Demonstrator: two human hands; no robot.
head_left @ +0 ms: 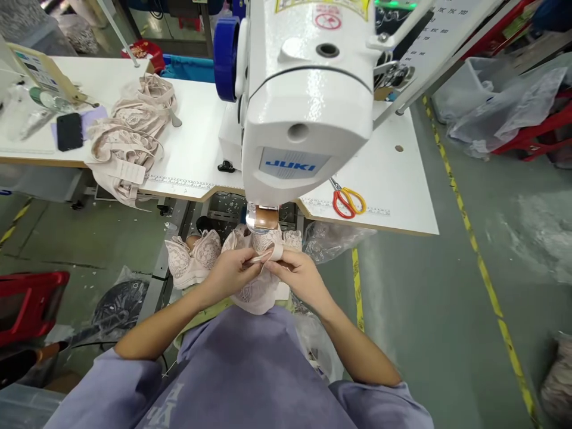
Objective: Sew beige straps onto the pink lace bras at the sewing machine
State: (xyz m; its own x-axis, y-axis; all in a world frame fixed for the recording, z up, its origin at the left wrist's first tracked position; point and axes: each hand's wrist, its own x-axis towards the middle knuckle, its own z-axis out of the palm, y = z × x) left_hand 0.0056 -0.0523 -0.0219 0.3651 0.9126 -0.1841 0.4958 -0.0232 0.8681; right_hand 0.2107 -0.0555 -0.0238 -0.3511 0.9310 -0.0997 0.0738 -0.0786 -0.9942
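Observation:
A beige lace bra [255,295] lies over my lap, just below the needle area of the white sewing machine [308,101]. My left hand [233,273] pinches a strap of it between thumb and fingers. Close beside, my right hand [298,275] pinches the same part, with a loop of pale elastic band [276,252] standing up at its fingertips. The fingers of both hands nearly meet. Another lace bra cup [208,250] hangs to the left of my left hand. Fabric partly hides the fingertips.
Red and yellow scissors [348,201] lie on the white table [402,185] to the right. On the left are a heap of beige bras [129,137] and a black phone [70,131]. A red stool [31,304] stands at lower left.

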